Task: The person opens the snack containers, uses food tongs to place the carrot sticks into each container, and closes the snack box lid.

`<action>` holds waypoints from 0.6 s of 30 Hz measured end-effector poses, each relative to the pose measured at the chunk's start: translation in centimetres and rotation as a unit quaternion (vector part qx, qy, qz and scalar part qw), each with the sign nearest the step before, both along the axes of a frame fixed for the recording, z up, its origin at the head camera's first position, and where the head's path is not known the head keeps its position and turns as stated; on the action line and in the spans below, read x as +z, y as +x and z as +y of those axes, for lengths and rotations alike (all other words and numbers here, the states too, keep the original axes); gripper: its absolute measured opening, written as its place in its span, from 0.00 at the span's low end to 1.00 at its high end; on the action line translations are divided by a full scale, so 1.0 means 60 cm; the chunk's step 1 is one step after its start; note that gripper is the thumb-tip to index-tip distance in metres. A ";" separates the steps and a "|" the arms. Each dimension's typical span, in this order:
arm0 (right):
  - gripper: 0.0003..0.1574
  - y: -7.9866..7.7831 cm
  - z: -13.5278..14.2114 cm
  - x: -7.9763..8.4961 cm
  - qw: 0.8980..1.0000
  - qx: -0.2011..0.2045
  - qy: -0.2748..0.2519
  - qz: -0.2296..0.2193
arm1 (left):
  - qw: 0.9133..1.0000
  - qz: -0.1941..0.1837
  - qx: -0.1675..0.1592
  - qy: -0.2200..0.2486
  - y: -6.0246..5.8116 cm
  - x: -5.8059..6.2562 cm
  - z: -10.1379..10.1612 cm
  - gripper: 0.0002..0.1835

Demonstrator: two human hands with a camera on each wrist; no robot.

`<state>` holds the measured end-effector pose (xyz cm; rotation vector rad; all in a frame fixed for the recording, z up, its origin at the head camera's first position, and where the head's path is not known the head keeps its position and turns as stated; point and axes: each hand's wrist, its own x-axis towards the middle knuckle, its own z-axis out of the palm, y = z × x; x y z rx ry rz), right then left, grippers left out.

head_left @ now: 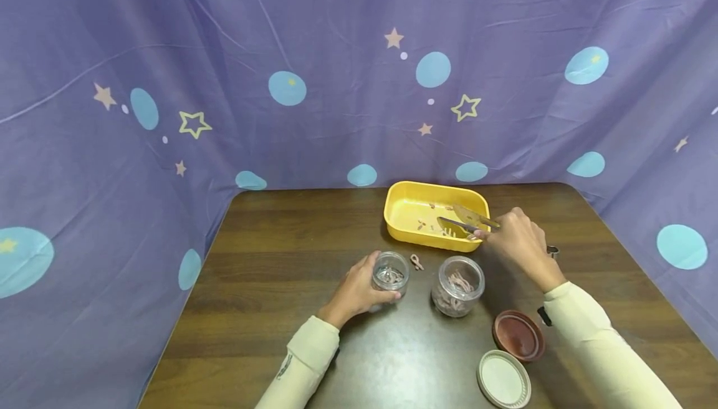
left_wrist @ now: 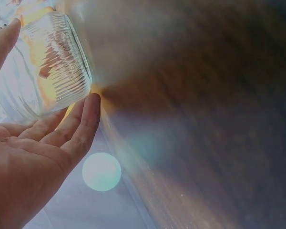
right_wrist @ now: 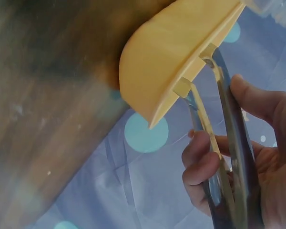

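Observation:
My left hand (head_left: 361, 287) holds a small open glass jar (head_left: 391, 272), thumb on the near side and fingers round the far side. Ribbed glass of this jar shows in the left wrist view, with small pieces inside. In my right hand (head_left: 518, 240) is a pair of metal tongs (right_wrist: 236, 143), thumb on one arm and fingers round the other. The tong tips reach over the rim into the yellow tray (head_left: 395, 225), where several small pinkish and brown pieces lie. Between the tray and the jars rests a pale pink looped piece (head_left: 416, 262).
A larger open glass jar (head_left: 457, 287) with pale pink pieces stands right of the small jar. Nearer me lie a reddish-brown lid (head_left: 518, 335) and a pale lid (head_left: 503, 379), side by side. A patterned purple curtain (head_left: 336, 134) hangs behind the wooden table (head_left: 269, 284).

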<state>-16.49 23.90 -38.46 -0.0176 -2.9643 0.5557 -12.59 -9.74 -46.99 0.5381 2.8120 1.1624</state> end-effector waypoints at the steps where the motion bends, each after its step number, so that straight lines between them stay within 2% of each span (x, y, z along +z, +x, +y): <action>1: 0.27 -0.002 0.001 0.003 1.000 0.000 0.006 -0.006 | 1.000 0.000 0.000 0.001 0.000 0.000 0.000 0.55; 6: 0.29 -0.015 0.006 0.021 0.998 0.000 0.038 -0.046 | 1.000 0.001 0.000 -0.002 0.000 0.001 -0.001 0.55; 11: 0.28 -0.031 0.001 0.041 0.994 0.020 0.067 -0.080 | 1.000 0.006 0.000 -0.005 0.000 0.003 -0.001 0.55; 18: 0.32 -0.058 -0.030 0.060 0.981 0.027 0.111 -0.160 | 1.000 0.002 0.003 -0.003 0.004 -0.001 0.001 0.53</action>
